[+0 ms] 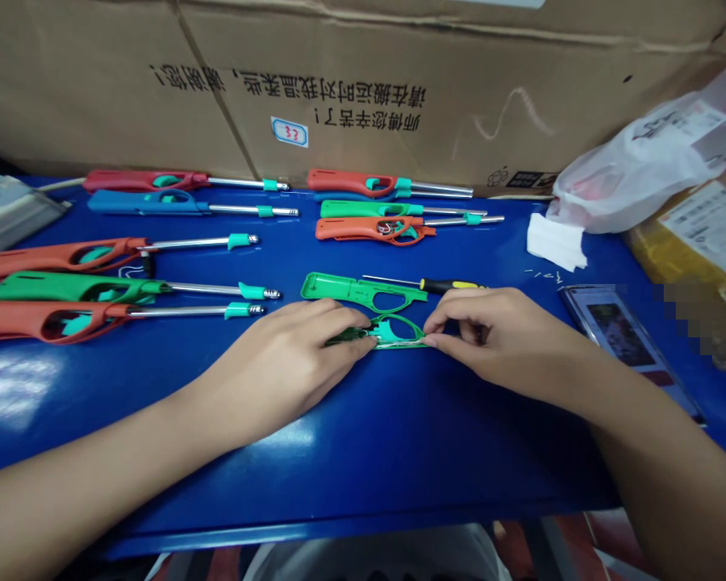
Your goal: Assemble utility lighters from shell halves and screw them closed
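My left hand (290, 359) and my right hand (496, 335) both pinch a green lighter half-shell with a teal trigger (393, 332), lying flat on the blue table (369, 452). The left hand covers its left end, and the right hand's fingertips grip its right end. Just behind it lies the matching empty green shell half (363, 290). A screwdriver with a black and yellow handle (441, 285) rests beside that, next to my right hand.
Several assembled long-nosed lighters in red, green and blue (121, 286) lie at the left and at the back (393, 210). A large cardboard box (363, 81) walls the back. A white tissue (553, 242), plastic bag (647, 161) and phone (623, 331) sit at the right.
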`<state>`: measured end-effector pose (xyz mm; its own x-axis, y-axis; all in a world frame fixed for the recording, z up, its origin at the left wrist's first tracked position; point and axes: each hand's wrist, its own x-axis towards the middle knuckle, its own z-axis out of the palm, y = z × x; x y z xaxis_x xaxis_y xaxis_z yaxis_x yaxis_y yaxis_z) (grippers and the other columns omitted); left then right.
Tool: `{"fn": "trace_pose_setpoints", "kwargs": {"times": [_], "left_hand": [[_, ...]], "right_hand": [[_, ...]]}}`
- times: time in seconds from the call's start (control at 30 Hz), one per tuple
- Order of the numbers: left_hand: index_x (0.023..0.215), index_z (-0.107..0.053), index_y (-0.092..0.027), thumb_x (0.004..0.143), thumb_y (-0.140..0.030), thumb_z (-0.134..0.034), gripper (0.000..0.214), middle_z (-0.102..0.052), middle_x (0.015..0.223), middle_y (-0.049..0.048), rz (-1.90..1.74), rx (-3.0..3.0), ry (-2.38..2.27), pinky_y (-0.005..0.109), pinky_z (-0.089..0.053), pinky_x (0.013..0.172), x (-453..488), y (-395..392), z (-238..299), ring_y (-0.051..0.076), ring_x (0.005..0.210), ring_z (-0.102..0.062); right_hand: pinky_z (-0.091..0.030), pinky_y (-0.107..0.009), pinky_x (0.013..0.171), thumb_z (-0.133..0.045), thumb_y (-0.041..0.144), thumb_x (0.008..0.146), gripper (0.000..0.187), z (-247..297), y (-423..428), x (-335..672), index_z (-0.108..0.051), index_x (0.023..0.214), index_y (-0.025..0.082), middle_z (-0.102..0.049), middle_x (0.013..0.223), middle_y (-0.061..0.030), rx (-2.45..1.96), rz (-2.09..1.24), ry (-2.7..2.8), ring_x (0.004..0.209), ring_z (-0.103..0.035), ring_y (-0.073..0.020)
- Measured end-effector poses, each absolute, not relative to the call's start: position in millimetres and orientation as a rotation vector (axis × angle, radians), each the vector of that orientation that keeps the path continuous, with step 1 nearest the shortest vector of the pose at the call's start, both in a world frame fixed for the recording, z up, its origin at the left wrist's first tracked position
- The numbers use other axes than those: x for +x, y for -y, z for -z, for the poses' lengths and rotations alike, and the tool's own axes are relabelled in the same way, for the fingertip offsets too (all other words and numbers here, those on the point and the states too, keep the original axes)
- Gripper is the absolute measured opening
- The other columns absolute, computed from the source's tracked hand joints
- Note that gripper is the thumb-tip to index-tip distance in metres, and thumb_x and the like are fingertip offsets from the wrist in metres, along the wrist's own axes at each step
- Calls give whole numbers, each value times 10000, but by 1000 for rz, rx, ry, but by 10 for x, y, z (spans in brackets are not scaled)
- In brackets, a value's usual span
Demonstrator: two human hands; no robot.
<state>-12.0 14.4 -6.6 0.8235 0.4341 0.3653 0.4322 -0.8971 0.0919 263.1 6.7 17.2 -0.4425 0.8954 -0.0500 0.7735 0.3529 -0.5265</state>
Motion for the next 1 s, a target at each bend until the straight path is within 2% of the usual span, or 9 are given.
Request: {"fn": "trace_pose_setpoints", "kwargs": {"times": [0.13, 0.33, 0.6, 0.73, 0.83, 1.0], "left_hand": [[1187, -753, -161, 1019, -200, -578, 245, -740, 1156, 112, -623, 3018, -714, 403, -602, 807, -117, -138, 43, 277, 995, -707], [1203, -758, -182, 1021, -209, -572, 262, -740, 1143, 110, -596, 3066, -677, 411, -593, 774, -99, -143, 53, 289, 986, -695], [1208, -754, -188, 1023, -205, -567, 265, -731, 1145, 115, -606, 3031, -686, 416, -576, 770, -104, -135, 57, 291, 992, -688], [1103, -766, -199, 991, -197, -630, 176, -742, 1103, 72, -738, 2820, -809, 378, -563, 827, -103, -124, 71, 239, 997, -682], [1048, -757, -187, 976, -213, -655, 128, -749, 1066, 59, -774, 2707, -875, 368, -567, 868, -91, -128, 86, 216, 987, -688], [1193, -695, -155, 948, -263, -691, 268, -749, 1138, 87, -682, 2624, -893, 398, -578, 919, -75, -147, 87, 251, 1066, -696]], "right_hand": [[-400, -277, 615, -641, 244, 916, 139, -193, -80, 2667, -770, 865, 231, -708, 836, 1, -1497, -758, 2358, 660, -570, -120], [-372, -291, 620, -667, 241, 896, 119, -159, -77, 2615, -753, 816, 220, -565, 628, 31, -1538, -711, 2351, 543, -466, -111], [-368, -297, 638, -640, 241, 902, 127, -152, -65, 2610, -729, 814, 218, -560, 652, 28, -1527, -678, 2383, 564, -471, -117], [-376, -295, 643, -647, 220, 897, 90, -144, -47, 2583, -718, 842, 217, -622, 762, 14, -1503, -633, 2386, 609, -496, -118], [-392, -289, 651, -664, 211, 895, 37, -122, -8, 2526, -701, 891, 216, -662, 875, -3, -1454, -551, 2342, 713, -571, -135], [-443, -287, 737, -606, 229, 978, 109, -50, 64, 2426, -707, 1021, 229, -703, 1069, -23, -1202, -377, 2455, 941, -662, -161]]}}
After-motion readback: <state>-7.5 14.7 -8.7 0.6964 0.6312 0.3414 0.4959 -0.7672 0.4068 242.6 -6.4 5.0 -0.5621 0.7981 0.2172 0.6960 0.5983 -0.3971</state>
